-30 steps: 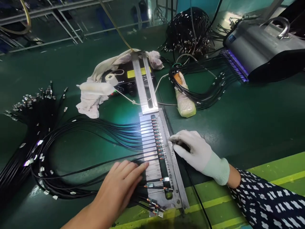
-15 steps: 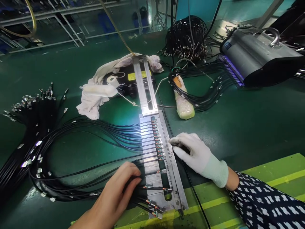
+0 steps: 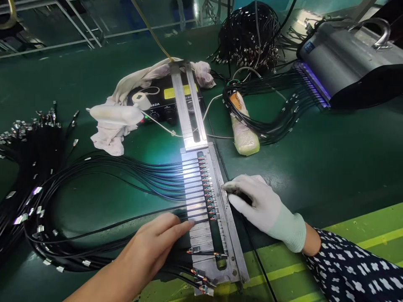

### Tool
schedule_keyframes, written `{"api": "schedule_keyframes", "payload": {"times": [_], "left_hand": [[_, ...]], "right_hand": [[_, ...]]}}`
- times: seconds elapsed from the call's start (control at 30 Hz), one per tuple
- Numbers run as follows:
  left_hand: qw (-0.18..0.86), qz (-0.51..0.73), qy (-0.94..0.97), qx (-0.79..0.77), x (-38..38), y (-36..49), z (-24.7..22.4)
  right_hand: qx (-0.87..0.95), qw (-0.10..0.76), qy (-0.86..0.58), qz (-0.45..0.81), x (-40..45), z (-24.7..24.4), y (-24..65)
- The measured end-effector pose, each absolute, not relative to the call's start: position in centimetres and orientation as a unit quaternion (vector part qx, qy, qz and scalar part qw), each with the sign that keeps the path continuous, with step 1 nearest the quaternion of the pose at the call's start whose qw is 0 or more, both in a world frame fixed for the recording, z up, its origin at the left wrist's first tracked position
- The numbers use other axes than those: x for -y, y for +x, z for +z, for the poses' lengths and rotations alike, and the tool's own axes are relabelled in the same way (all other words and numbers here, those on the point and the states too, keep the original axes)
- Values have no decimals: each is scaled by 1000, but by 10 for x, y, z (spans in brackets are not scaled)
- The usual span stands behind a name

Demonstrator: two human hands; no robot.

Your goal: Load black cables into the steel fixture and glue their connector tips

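A long metal fixture [image 3: 234, 251] lies on the green mat, with black cables [image 3: 157, 167] laid side by side across its slotted plate and their small connector ends lined up in the slot. My bare left hand [image 3: 160, 241] is closed at the plate's left edge, thumb tip on a cable beside the lowest seated connector. Several loose connector ends [image 3: 200, 274] lie over the fixture's near end. My right hand [image 3: 258, 201], in a white glove, rests against the fixture's right rail, its fingertips pinched at the edge; whatever they may hold is hidden.
A black control box [image 3: 154, 102] with a white cloth [image 3: 110, 136] stands behind the fixture. A wrapped bar [image 3: 245, 136] lies to its right. A grey machine [image 3: 340, 63] with purple light is at back right. Cable bundles [image 3: 248, 37] lie at the back and far left [image 3: 34, 147].
My left hand has moved slightly up and right onto the plate, its thumb now stretched forward. Another connector sits in the slot. My right hand stays at the rail. The view has shifted slightly.
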State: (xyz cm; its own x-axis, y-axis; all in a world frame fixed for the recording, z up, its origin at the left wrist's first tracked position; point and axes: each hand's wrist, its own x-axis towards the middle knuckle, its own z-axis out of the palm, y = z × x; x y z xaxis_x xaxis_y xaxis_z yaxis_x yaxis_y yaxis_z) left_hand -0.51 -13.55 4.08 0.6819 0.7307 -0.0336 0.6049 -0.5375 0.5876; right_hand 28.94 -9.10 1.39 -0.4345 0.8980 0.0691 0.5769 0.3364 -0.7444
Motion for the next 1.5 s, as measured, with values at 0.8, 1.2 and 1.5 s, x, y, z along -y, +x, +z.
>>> {"api": "schedule_keyframes", "payload": {"times": [0.8,1.2,1.5], "left_hand": [[281,117,825,-477,179,-8,36],[202,206,869,-401,158,20,27],[186,180,896,-361,149,28,19]], "right_hand": [[783,227,-467,342,107,15,296],[774,218,-485,345,104,18,292],[779,236,-471,341,104,16,295]]}}
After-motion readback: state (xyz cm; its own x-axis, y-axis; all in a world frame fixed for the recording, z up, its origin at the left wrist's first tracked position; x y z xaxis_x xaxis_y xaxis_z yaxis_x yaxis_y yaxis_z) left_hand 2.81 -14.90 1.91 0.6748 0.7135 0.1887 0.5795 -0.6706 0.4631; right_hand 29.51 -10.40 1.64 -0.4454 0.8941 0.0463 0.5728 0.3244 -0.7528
